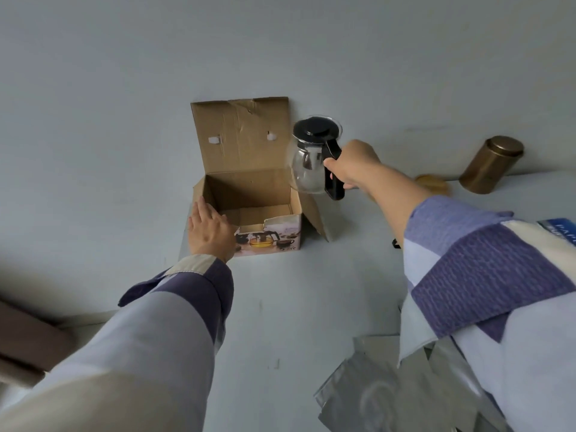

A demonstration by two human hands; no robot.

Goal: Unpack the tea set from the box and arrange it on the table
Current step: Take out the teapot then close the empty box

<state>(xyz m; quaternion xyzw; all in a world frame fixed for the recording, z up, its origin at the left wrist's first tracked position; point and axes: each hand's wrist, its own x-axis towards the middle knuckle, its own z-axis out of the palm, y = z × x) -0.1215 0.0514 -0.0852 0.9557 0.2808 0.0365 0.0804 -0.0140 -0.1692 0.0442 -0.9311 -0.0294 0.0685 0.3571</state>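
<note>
head view: right hand [352, 163] grips teapot [311, 157], left hand [208, 227] flat on box [249, 194].

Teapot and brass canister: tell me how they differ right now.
The teapot is clear glass with a black lid and handle; the brass canister is opaque metal with no handle. The right hand grips the teapot by its handle, beside the open box; the canister stands untouched on the table, farther right. Both have their lids on.

Matt cardboard box [249, 194]; clear glass teapot [307, 169].
</note>
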